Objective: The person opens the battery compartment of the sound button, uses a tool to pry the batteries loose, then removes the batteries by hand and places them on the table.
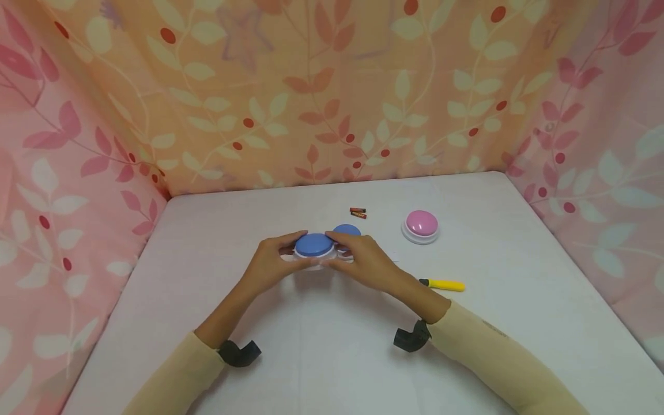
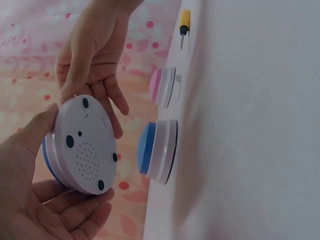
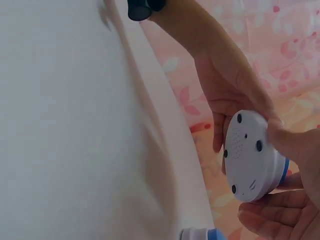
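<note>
A blue-topped push button [image 1: 314,245] with a white round base is raised above the table between both hands. My left hand [image 1: 272,262] grips its left side, thumb and fingers bent around the rim. On the opposite side my right hand [image 1: 365,259] pinches the edge between thumb and fingers. In the left wrist view the white underside [image 2: 90,145] shows dark round spots near the rim and a patch of small holes. Just behind, partly hidden by the right hand, a second blue button [image 1: 346,229] stands on the table.
A pink button [image 1: 422,223] on a white base stands at the back right. Small batteries [image 1: 358,212] lie behind the hands. The yellow-handled screwdriver [image 1: 446,285] lies beyond the right forearm. Patterned curtains [image 1: 332,86] surround the white table [image 1: 311,369].
</note>
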`<state>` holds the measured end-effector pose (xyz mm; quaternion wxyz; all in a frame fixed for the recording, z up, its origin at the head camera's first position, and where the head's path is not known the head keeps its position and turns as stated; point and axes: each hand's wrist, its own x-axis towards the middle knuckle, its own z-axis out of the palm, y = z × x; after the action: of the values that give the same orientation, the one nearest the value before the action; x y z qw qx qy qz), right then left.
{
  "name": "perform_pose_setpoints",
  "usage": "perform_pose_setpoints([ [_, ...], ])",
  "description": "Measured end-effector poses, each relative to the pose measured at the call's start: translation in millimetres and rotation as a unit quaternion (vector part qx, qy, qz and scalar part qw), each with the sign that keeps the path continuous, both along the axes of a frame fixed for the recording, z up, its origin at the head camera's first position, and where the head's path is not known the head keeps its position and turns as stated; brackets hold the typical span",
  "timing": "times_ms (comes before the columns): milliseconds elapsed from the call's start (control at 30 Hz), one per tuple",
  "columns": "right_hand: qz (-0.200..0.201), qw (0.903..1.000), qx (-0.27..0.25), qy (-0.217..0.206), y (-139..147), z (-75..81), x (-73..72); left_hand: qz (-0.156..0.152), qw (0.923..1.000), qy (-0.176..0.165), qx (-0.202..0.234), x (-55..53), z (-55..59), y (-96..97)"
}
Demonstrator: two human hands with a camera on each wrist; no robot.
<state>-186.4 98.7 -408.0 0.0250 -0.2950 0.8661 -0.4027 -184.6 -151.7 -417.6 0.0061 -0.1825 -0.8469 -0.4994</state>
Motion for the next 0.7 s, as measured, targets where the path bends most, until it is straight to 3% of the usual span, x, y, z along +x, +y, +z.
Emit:
perform_pose_setpoints([
  [233,0.006,0.9988,0.018,0.045,12.2,-8.2,12.4,0.007,0.9980,-0.052,0.035,2.3,-2.5,12.8],
  [467,0.001,0.9917,0.020,0.127,20.5,-12.2,18.9,0.014,0.9969,-0.077,0.010,6.8,-3.9,25.4],
  [700,0.028,0.9911,0.006,0.130,28.7,-15.6,22.3,-0.006,0.9954,-0.096,0.003,9.3,-6.4,33.0],
])
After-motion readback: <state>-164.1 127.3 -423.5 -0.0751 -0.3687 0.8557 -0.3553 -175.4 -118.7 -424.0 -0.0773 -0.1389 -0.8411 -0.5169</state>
